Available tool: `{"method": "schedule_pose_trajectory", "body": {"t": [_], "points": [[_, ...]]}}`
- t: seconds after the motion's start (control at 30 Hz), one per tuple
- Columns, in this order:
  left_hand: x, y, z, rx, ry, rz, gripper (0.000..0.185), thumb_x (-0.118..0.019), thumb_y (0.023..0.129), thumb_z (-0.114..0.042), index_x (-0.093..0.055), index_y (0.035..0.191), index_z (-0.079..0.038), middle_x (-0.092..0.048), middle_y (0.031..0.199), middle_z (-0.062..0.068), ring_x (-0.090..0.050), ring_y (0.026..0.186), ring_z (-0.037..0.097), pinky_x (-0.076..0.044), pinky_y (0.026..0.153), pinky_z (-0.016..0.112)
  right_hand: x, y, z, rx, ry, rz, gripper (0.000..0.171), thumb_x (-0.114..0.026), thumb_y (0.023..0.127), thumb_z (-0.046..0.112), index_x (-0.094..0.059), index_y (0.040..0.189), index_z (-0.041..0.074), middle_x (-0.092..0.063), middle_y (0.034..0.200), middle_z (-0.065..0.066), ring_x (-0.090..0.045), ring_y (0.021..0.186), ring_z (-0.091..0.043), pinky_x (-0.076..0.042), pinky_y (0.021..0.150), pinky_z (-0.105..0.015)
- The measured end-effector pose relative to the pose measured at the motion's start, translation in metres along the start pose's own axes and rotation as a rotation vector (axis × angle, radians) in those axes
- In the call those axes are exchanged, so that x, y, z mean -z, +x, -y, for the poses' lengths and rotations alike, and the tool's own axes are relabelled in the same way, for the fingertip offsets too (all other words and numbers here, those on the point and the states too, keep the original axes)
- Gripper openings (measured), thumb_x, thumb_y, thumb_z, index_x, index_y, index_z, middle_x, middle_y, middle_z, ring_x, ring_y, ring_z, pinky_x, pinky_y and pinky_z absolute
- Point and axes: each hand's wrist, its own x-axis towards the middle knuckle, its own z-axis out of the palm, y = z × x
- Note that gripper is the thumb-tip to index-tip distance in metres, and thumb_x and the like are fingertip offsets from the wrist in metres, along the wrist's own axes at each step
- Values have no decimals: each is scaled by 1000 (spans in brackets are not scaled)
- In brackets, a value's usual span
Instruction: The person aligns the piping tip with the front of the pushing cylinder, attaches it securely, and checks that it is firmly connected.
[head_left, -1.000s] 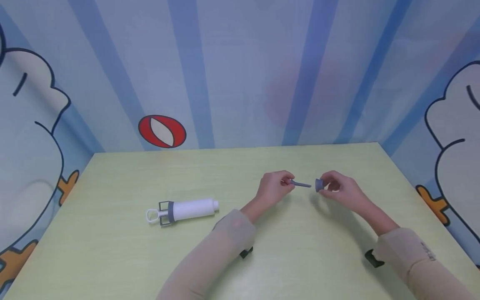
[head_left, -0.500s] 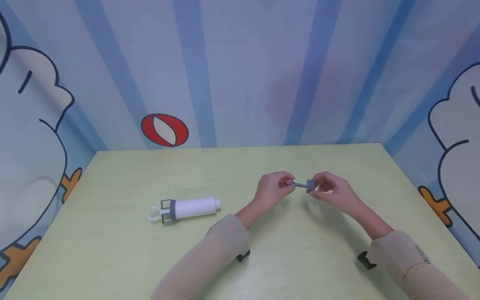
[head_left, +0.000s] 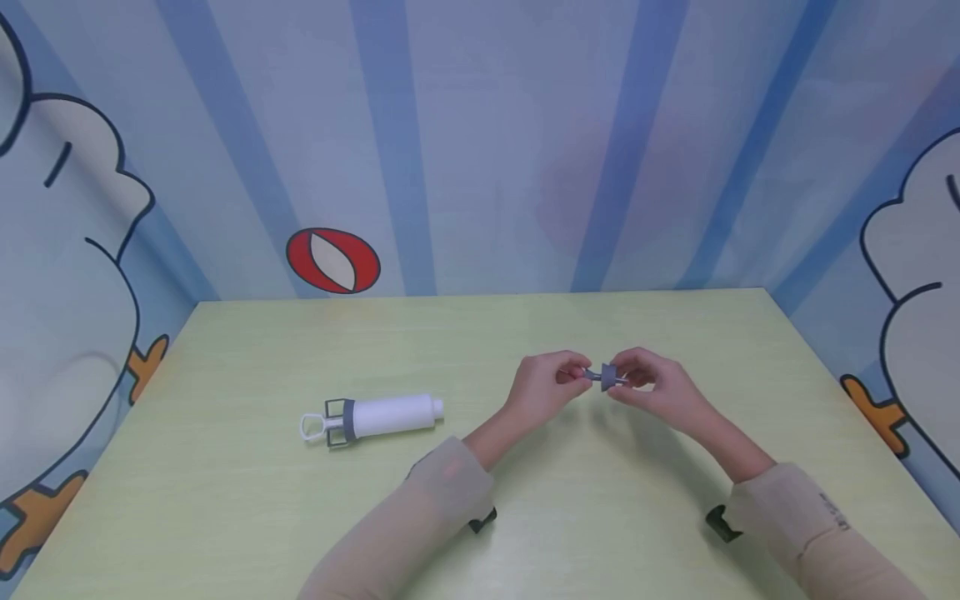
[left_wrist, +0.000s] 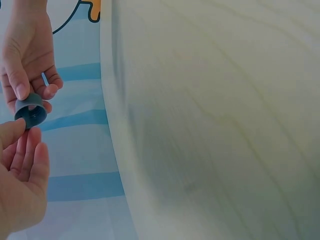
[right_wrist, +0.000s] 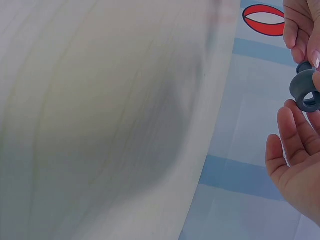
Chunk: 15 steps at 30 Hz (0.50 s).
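Here, both hands meet above the table [head_left: 675,333], nearer its right edge than its left and about midway between the near and far edges. The right hand [head_left: 660,392] pinches a small grey ring cap [head_left: 609,377] between thumb and fingertips; the left hand [head_left: 542,387] pinches a thin grey nozzle piece [head_left: 592,374], mostly hidden by the fingers. The nozzle's long axis runs left to right, roughly parallel to the far edge, and its tip enters or touches the cap's opening; how far it is seated cannot be told. The 2 parts lie directly between the hands, each equally near. A white syringe-like dispenser [head_left: 382,415] lies on its side well to the left, nearer the left hand, untouched.
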Motion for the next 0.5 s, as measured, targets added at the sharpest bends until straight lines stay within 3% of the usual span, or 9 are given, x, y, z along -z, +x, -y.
{"method": "schedule_pose_trajectory", "body": {"t": [0.5], "points": [[2,-6,4,41,-188,44,21,-64,81,-17,-65,102,-13,-69,91,2,-64,81,5,-49,70,14,-11,0,6,8,163,40,29,-64,81,13,-54,105,0,-60,98,-15,-60,84,-3,-49,71,-20]]}}
